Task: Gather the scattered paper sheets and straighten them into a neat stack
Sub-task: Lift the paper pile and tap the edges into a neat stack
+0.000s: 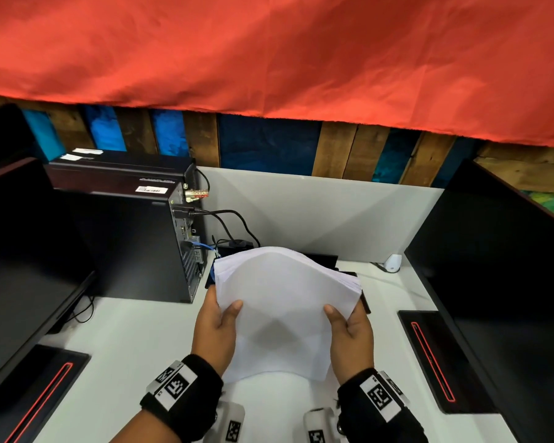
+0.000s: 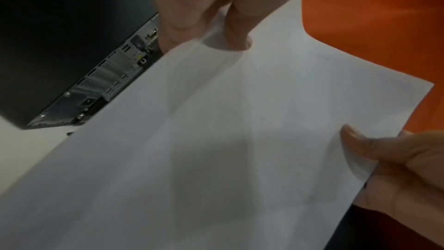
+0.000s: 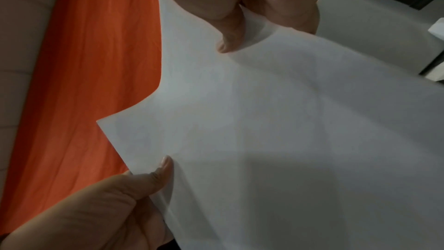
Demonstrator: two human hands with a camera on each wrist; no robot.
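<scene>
A person stands at a white worktop (image 1: 141,346), holding a stack of paper sheets (image 1: 285,302) in front of them, lifted and tilted so its top leans away toward twelve o'clock. The left hand (image 1: 216,334) grips the stack's edge at nine o'clock, thumb on the near face and fingers behind. The right hand (image 1: 349,337) grips the opposite edge at three o'clock the same way. Both hands sit equally near, one on each long side, so the stack's long axis runs from six to twelve o'clock between them.

The far edge bows upward and the sheet edges fan slightly at two o'clock, so the stack looks not yet squared; tapping its lower edge on the worktop would likely align it.

The fingers behind the paper are hidden in every view. A black computer tower (image 1: 141,244) stands at ten o'clock. What lies directly behind the stack is mostly covered. No loose sheets are visible on the worktop.
</scene>
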